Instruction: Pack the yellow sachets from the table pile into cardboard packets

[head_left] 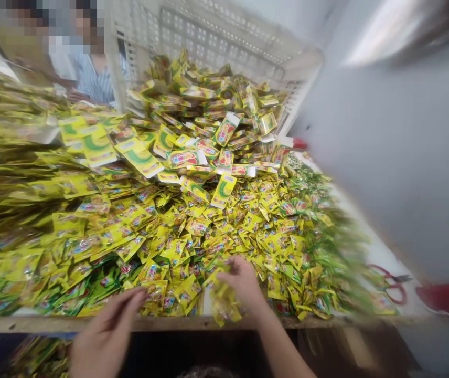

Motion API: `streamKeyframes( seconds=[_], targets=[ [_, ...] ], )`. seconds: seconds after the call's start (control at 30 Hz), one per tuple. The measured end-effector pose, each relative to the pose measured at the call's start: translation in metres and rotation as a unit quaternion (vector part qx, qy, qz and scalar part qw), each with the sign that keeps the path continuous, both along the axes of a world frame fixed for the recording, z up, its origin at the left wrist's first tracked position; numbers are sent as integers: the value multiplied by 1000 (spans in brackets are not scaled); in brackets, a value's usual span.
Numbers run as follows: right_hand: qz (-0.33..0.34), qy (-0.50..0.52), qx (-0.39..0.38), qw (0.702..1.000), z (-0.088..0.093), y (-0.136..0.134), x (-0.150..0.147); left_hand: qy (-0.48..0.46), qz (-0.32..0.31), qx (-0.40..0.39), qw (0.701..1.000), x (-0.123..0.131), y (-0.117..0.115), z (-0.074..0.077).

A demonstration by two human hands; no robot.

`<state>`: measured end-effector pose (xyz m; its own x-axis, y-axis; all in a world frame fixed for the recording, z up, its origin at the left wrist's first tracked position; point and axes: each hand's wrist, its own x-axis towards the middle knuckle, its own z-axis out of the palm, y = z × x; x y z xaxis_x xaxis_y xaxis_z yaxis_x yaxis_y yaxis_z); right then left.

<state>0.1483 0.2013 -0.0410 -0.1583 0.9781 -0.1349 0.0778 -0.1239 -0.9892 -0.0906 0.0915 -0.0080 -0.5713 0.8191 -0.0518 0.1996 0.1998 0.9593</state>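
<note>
A thick layer of small yellow candy sachets (177,249) covers the tabletop before me. My right hand (244,283) is closed on a few blurred yellow sachets (224,302), which hang just above the table's front edge. My left hand (108,325) is at the same edge, further left, thumb and fingers pressed together. Whatever it may hold is hidden. Green sachets (104,278) show among the yellow ones beyond that hand. Further back, yellow printed cartons (224,190), some with white flaps open, lie on top of the sachets.
A white plastic crate (224,29) lies tipped at the back, spilling cartons. Red-handled scissors (395,286) rest at the right by a red object (448,296). A grey wall (389,142) bounds the right side. Another person in a striped top (94,79) is at the back left.
</note>
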Motion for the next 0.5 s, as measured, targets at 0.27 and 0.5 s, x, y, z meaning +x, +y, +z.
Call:
streamKeyframes(
  seconds=[0.27,0.5],
  targets=[
    [-10,118,-40,992,24,3,29,-311,-185,-24,932,110,91,-8],
    [-52,99,-27,993,21,4,32,-346,-230,-66,907,98,78,-9]
  ],
)
